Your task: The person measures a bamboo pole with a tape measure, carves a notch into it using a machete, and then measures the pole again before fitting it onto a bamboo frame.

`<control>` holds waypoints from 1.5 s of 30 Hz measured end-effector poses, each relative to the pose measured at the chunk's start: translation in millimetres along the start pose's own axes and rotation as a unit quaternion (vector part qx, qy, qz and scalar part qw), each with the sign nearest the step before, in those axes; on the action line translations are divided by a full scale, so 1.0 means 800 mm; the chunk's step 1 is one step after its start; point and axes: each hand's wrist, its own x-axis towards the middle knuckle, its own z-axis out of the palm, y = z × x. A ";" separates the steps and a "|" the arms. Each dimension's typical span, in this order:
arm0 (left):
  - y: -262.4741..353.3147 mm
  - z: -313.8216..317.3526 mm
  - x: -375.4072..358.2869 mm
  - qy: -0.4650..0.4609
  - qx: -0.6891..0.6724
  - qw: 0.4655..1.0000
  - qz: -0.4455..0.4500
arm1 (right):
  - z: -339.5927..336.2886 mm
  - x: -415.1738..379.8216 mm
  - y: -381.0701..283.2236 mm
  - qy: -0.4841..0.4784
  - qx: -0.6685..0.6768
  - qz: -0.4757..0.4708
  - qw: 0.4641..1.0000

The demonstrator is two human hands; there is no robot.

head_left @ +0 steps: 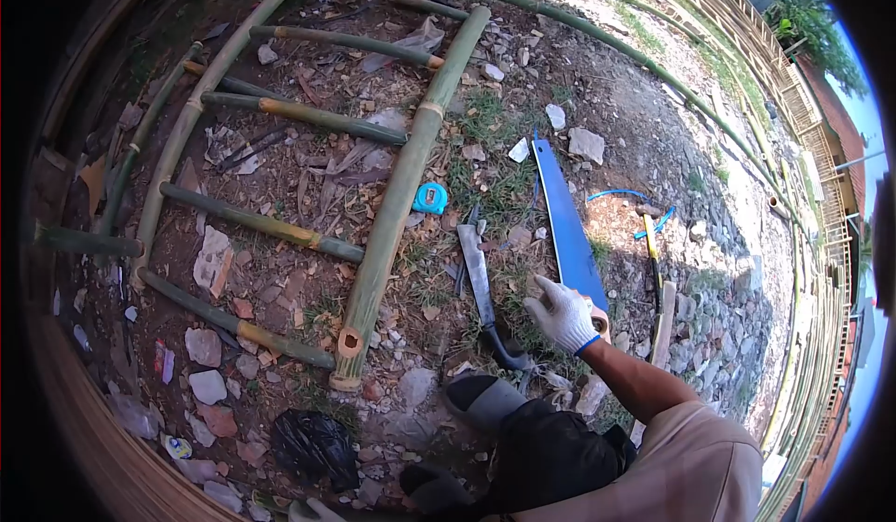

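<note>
My right hand (564, 317), in a white knitted glove with a blue cuff, is at the orange-brown handle (600, 319) of a handsaw (568, 228). Its thumb side is spread to the left, while the other fingers appear to wrap the handle. The blue blade points away from me, low over the ground. To its left lies a machete (477, 279) with a dark handle. Only part of a pale glove, apparently my left hand (315, 511), shows at the bottom edge; its fingers cannot be made out.
A bamboo ladder-like frame (397, 200) lies on the left, beside a turquoise tape measure (430, 198). A hammer (651, 242) with a yellow-and-black handle lies right of the saw. Stones, wood chips and a black plastic bag (315, 448) litter the ground. Long bamboo poles (644, 60) extend behind.
</note>
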 end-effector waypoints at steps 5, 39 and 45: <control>0.004 0.001 0.013 0.001 -0.003 0.999 0.050 | 0.014 0.008 -0.026 -0.015 0.032 -0.003 0.999; 0.042 0.068 0.218 -0.010 -0.285 0.943 0.169 | -0.119 -0.053 0.056 0.166 -0.246 0.221 0.929; 0.300 0.111 0.262 -0.112 -0.292 0.921 0.234 | -0.122 0.075 0.173 0.158 -0.233 0.406 0.869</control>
